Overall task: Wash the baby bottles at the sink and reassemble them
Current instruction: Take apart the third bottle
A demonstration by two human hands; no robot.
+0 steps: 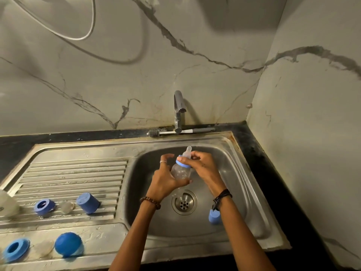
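Observation:
Over the steel sink basin (240,173) I hold a clear baby bottle (180,171) with a blue collar and a clear teat on top. My left hand (166,178) grips the bottle's body from the left and below. My right hand (203,165) is curled round the blue collar at the neck. A blue cap (214,216) stands in the basin, partly behind my right wrist. No water runs from the tap (178,110).
On the ribbed drainboard (78,173) lie a blue ring (44,206), a clear teat (66,207), a blue cap (88,202) and a clear bottle (6,204) at the left edge. Nearer lie another blue ring (15,250) and a blue cap (68,244). A bottle brush (181,131) rests behind the tap.

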